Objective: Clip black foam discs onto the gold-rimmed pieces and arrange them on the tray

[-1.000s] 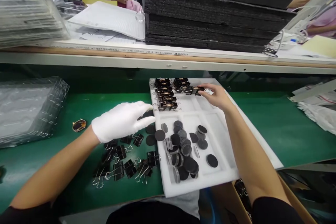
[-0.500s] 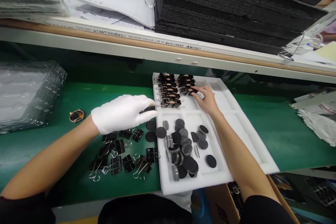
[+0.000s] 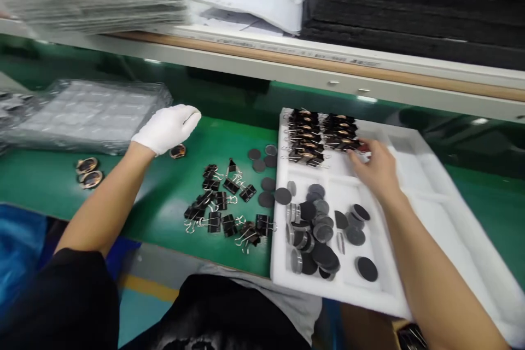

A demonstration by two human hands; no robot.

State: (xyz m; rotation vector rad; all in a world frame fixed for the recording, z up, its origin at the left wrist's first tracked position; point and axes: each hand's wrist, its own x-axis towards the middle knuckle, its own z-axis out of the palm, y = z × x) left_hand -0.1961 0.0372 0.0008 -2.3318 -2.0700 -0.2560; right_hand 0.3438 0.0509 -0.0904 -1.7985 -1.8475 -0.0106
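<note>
My left hand [image 3: 170, 127], in a white glove, hangs over the green bench near a clear plastic tray stack, its fingers pressed together; what they hold, if anything, is hidden. A small gold-rimmed piece [image 3: 178, 151] lies just below it. My right hand [image 3: 375, 167], bare, has thumb and fingers curled at the right end of the clipped rows [image 3: 342, 132] in the white foam tray [image 3: 336, 294]. Round dark discs [image 3: 324, 256] lie in the tray's near compartment. Loose black binder clips [image 3: 214, 222] are scattered on the bench left of the tray.
Clear plastic trays [image 3: 88, 115] stand at the left, with two gold-rimmed pieces [image 3: 90, 179] before them. Above runs a shelf edge [image 3: 246, 63] bearing papers [image 3: 256, 0], stacked trays and black foam sheets [image 3: 410, 16]. An open box [image 3: 404, 333] is below the bench.
The view has swung left. My left hand has moved away from the foam tray toward the plastic trays, its fingers closing. My right hand stays by the clipped rows.
</note>
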